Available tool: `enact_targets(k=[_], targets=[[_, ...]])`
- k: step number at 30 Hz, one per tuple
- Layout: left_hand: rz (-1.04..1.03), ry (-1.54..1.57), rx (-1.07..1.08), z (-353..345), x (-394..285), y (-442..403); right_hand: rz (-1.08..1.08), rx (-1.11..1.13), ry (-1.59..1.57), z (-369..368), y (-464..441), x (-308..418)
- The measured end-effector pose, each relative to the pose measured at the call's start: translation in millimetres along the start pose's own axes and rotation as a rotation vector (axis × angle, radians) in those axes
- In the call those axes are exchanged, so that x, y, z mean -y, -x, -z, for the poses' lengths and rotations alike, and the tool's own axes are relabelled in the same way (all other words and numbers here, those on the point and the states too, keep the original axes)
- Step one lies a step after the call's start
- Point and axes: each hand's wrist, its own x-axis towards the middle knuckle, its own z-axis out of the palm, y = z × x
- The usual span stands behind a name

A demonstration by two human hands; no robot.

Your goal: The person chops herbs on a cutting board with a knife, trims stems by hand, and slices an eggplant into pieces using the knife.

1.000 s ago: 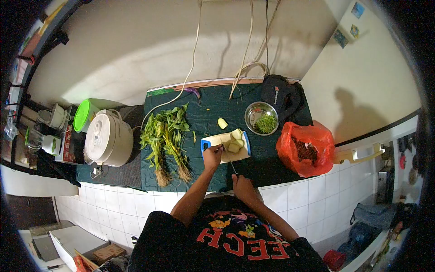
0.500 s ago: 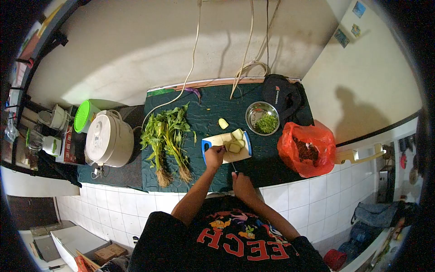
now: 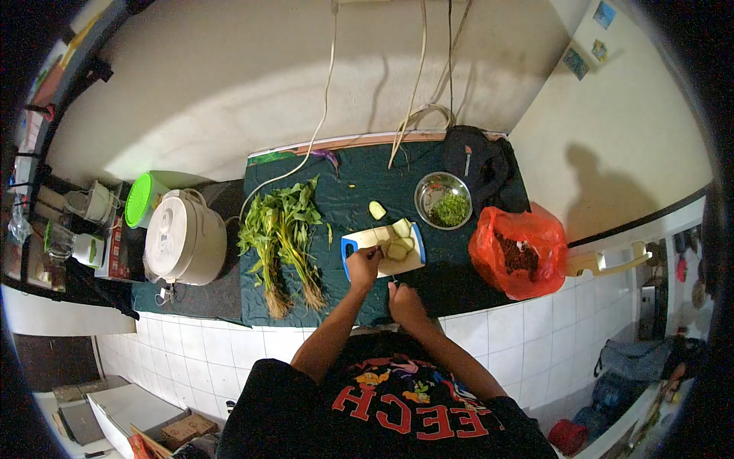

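A small cutting board (image 3: 417, 258) with blue ends lies near the front of the table. On it are several pale green peeled vegetable chunks (image 3: 399, 248), their kind unclear. My left hand (image 3: 364, 265) is over the board's left part, fingers closed together beside the chunks; whatever is between the fingertips is hidden. Just in front of the board, my right hand (image 3: 407, 303) is closed around the dark handle of a knife (image 3: 394, 283), its blade barely visible. Another pale chunk (image 3: 377, 209) lies on the cloth behind the board.
Leafy greens with roots (image 3: 284, 249) lie left of the board, beyond them a rice cooker (image 3: 183, 237). A metal bowl (image 3: 443, 200) of chopped greens and a red plastic bag (image 3: 520, 252) are to the right. A purple eggplant (image 3: 330, 159) and a black bag (image 3: 475, 164) are at the back.
My right hand with the knife has moved slightly up and left, closer to the board. My left hand stays by the vegetable chunks, barely shifted.
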Motion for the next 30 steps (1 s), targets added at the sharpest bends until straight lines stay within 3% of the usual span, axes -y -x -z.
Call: enact_targets(k=[7, 16, 18, 22, 28, 30], targets=[[-0.016, 0.021, 0.025, -4.0, 4.4, -1.9, -0.081, 0.073, 0.037, 2.1, 10.1, -4.7], [0.017, -0.058, 0.065, 1.3, 0.1, -4.0, 0.05, -0.04, -0.003, -20.6, -20.7, -8.3], [-0.002, -0.005, 0.051, 1.5, -0.7, -4.2, 0.227, -0.109, 0.125, -29.1, -27.5, -14.6], [0.04, -0.012, 0.036, 3.3, -6.6, -3.3, 0.264, -0.163, 0.096, -27.6, -28.5, -15.0], [0.055, 0.093, 0.013, -1.1, 1.7, -1.8, 0.093, -0.063, -0.015, -15.0, -7.9, -15.5], [0.016, 0.033, 0.012, -4.5, 6.3, -2.7, -0.053, 0.104, 0.015, 3.0, 1.3, -3.6]])
